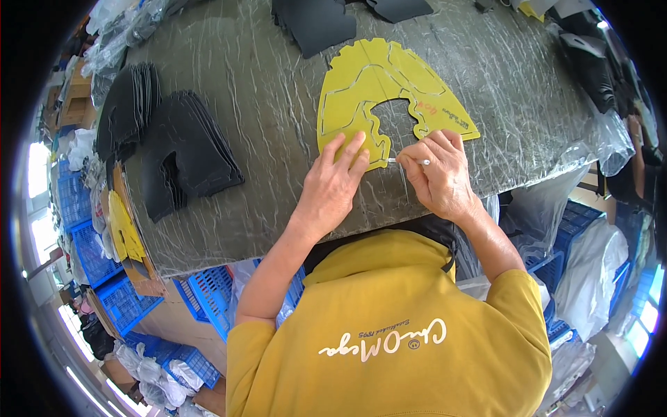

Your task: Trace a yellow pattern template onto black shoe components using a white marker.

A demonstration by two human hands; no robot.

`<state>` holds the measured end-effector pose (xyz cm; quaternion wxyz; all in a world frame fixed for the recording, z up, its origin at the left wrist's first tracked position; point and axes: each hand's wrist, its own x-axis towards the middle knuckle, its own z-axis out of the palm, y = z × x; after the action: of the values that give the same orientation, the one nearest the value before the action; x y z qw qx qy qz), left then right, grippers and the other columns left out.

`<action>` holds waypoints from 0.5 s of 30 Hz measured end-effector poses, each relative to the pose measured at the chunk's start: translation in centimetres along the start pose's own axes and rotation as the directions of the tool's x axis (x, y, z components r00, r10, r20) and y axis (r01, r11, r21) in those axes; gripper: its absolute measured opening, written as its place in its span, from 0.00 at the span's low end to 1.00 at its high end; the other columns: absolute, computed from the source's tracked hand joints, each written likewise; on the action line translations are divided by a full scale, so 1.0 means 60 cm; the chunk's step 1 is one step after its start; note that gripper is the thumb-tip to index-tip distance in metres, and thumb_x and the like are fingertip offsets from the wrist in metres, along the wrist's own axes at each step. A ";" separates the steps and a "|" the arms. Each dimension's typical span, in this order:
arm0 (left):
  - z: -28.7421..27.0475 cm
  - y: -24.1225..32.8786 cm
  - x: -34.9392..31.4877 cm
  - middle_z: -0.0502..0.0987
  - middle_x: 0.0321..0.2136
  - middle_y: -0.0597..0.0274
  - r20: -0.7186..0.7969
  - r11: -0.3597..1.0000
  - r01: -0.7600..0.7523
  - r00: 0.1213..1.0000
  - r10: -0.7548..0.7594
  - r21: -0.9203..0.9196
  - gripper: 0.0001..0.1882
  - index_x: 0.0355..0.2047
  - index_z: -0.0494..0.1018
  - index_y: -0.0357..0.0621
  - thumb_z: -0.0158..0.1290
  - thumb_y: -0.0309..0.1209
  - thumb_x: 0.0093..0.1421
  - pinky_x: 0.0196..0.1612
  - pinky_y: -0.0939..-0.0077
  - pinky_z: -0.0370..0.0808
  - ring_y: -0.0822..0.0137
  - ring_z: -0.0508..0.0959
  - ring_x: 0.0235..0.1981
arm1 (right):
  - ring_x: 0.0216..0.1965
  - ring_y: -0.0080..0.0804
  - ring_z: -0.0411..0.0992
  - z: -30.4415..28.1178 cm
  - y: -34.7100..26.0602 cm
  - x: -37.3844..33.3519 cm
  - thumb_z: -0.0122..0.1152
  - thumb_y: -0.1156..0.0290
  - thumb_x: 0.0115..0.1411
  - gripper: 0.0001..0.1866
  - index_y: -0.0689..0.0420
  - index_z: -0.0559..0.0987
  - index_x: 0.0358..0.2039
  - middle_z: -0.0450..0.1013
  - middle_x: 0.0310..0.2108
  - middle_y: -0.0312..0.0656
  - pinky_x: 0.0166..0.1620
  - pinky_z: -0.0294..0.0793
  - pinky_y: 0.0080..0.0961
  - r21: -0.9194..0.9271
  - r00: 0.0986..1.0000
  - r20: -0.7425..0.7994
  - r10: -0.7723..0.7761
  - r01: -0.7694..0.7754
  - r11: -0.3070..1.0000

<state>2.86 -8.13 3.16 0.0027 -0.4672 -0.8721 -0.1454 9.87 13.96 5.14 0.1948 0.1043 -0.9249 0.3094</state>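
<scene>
- We count two bare hands: one left hand (pixel 330 187), one right hand (pixel 439 174).
- We find one slim white pen (pixel 422 162).
- We see one flat yellow arch-shaped template (pixel 354 87), plus one flat yellow piece (pixel 125 226) farther left.
- We make out two stacks of black arch-shaped sheets (pixel 201 149) at left; those at the top edge we cannot number.
- We tally at least five blue plastic crates (pixel 128 306).

"What's cut off?"
"The upper picture edge crops the black pieces (pixel 314 29) beyond the yellow template (pixel 361 75)."
"Hidden?"
"The right grip (pixel 441 174) covers the middle of the white pen (pixel 426 162), just beside the template, and hides its own palm."
</scene>
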 end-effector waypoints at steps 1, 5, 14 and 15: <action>-0.002 0.001 0.001 0.70 0.64 0.59 -0.019 1.000 0.015 1.000 -0.015 0.004 0.24 0.54 0.75 0.40 0.56 0.18 0.56 0.58 0.61 0.77 0.50 0.70 0.62 | 0.31 0.36 0.71 0.000 -0.001 0.002 0.66 0.76 0.59 0.06 0.52 0.76 0.33 0.72 0.25 0.34 0.46 0.66 0.36 0.002 1.000 -0.014 -0.002 0.002 1.000; -0.014 -0.016 0.008 0.73 0.62 0.64 -0.020 0.996 0.024 0.999 -0.025 -0.090 0.23 0.53 0.76 0.44 0.56 0.18 0.55 0.56 0.63 0.79 0.53 0.73 0.60 | 0.31 0.37 0.71 -0.001 0.004 0.008 0.66 0.76 0.59 0.06 0.52 0.77 0.33 0.72 0.25 0.33 0.44 0.65 0.35 -0.054 0.997 -0.071 -0.003 0.000 0.999; -0.025 -0.046 0.013 0.74 0.62 0.75 0.052 0.962 0.020 0.999 -0.006 -0.273 0.28 0.54 0.78 0.55 0.57 0.16 0.54 0.54 0.64 0.82 0.60 0.74 0.57 | 0.31 0.35 0.72 -0.005 -0.005 0.023 0.58 0.74 0.69 0.05 0.56 0.81 0.38 0.75 0.26 0.34 0.49 0.67 0.33 0.119 0.991 -0.055 0.125 -0.118 0.986; -0.025 -0.047 0.012 0.74 0.62 0.75 0.053 0.961 0.027 0.998 -0.013 -0.274 0.28 0.54 0.78 0.55 0.57 0.16 0.54 0.54 0.64 0.82 0.60 0.74 0.57 | 0.31 0.35 0.72 -0.005 -0.006 0.023 0.58 0.74 0.68 0.05 0.56 0.82 0.38 0.75 0.26 0.35 0.49 0.68 0.33 0.156 0.988 -0.051 0.143 -0.133 0.979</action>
<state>-0.03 -9.38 4.00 -0.0859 -0.4578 -0.8480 -0.2530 8.84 13.77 6.12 0.1931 0.0446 -0.8971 0.3948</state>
